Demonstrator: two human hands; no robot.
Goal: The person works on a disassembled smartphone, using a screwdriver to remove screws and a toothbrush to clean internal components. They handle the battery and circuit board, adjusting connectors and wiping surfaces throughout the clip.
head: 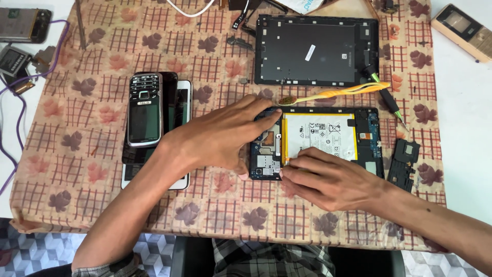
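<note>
Patterned cloth (102,169), checked with brown leaves, covers the bench across most of the head view, with white bench top showing at the far left and right edges.

From my seat at the remote end, the opened tablet (366,149) lies right of centre, its white battery (320,136) framed in yellow and the circuit boards bare at its left end. My left hand (220,136) lies flat over that left end, fingers spread and extended toward the upper right, palm down; it grips nothing, and I judge it is pressing to keep the tablet from sliding. My right hand (328,179) comes in from the lower right, wrist low, fingertips bunched together at the battery's lower left corner. Whether they pinch something small there I cannot tell.

Above, in the upper centre, the tablet's black back cover (315,48) lies inside-up, set aside well clear of the work. A toothbrush (333,94) with a yellow handle lies between cover and tablet, and a screwdriver (384,92) with a green collar sits at the cover's right edge, both within easy reach. A small black part (404,163) rests just right of the tablet. At centre left a keypad phone (145,109) is stacked on other phones (179,107). Another handset (464,31) lies in the upper right corner.
</note>
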